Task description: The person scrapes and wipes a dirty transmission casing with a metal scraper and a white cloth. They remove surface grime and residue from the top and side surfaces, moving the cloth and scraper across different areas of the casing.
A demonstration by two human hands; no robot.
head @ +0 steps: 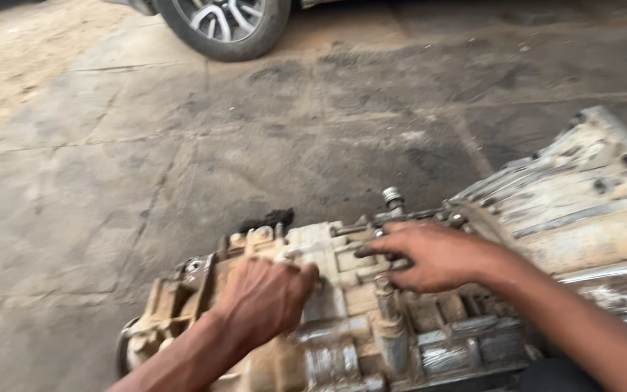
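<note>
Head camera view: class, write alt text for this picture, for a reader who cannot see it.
A person's two bare hands rest on a grimy metal gearbox lying on a stained concrete floor. The left hand presses on its top casing, while the right hand touches a fitting near a short upright shaft. A car wheel shows at the top edge.

A grimy, pale metal gearbox (pixel 400 319) lies on its side on the floor, apparently grease-caked; details blurred.
</note>
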